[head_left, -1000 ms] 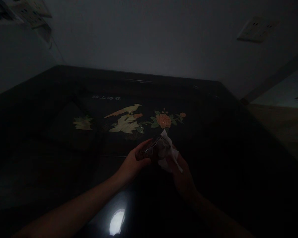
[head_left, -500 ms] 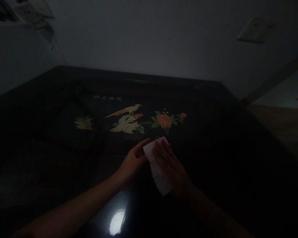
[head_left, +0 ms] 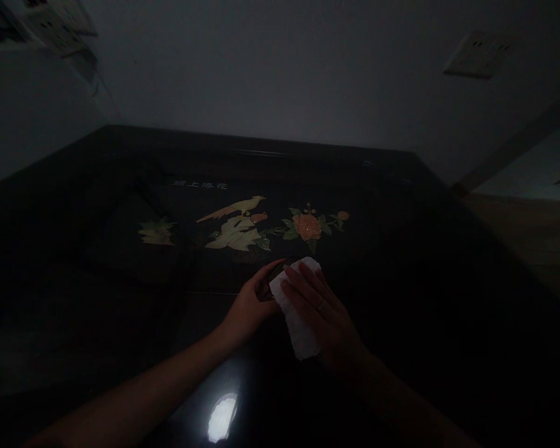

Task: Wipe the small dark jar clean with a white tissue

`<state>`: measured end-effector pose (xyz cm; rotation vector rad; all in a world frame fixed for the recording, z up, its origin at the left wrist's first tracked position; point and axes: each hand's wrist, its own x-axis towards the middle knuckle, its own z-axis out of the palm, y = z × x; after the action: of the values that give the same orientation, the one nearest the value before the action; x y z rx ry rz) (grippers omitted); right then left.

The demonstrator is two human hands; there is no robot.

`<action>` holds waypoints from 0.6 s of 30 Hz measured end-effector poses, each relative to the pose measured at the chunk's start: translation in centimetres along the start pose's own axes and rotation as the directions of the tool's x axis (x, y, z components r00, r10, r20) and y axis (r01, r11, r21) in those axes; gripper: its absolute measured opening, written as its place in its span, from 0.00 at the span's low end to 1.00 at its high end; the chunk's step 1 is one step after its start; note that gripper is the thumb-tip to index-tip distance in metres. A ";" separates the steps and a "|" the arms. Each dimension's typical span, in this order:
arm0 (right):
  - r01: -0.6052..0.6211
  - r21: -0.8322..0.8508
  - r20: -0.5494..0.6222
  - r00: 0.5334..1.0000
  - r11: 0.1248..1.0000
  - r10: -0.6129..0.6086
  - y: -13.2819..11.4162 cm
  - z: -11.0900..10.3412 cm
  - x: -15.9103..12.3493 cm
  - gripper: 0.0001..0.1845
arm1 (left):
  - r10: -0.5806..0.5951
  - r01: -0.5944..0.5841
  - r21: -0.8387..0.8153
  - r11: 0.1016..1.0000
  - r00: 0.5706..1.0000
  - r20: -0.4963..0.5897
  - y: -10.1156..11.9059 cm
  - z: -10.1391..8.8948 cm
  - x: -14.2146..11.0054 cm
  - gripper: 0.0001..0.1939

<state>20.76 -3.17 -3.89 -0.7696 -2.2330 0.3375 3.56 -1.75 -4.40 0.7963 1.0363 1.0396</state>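
The scene is very dark. My left hand [head_left: 249,305] is curled around a small dark object [head_left: 271,278] that rests on a glossy black table [head_left: 424,280]; what the object is cannot be made out. My right hand [head_left: 324,314] lies on top of a white tissue [head_left: 295,317] and presses it over that object, with the fingers held together and a ring on one of them. The tissue hangs down toward me below the fingers. Both hands sit just in front of the inlaid bird and flower picture [head_left: 256,225] in the tabletop.
A bright light reflection [head_left: 220,418] shows on the table near my left forearm. A pale wall rises behind the table, with a socket plate [head_left: 480,55] at the upper right. Lighter wooden floor [head_left: 532,242] lies beyond the table's right edge.
One second ago the tissue was bunched under the object held up between both hands. Now my right hand has come over the top and spread the tissue flat on it, low on the table.
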 end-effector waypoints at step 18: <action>-0.592 0.732 0.109 0.591 0.338 0.799 1.2 0.1 0.5 0.20 | 0.011 0.001 -0.105 0.994 0.993 0.118 -0.2 -0.4 0.0 0.38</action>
<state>20.92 -1.92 -4.24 -1.2089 -1.1551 1.3596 3.28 -1.78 -4.71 0.7662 0.8719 1.0301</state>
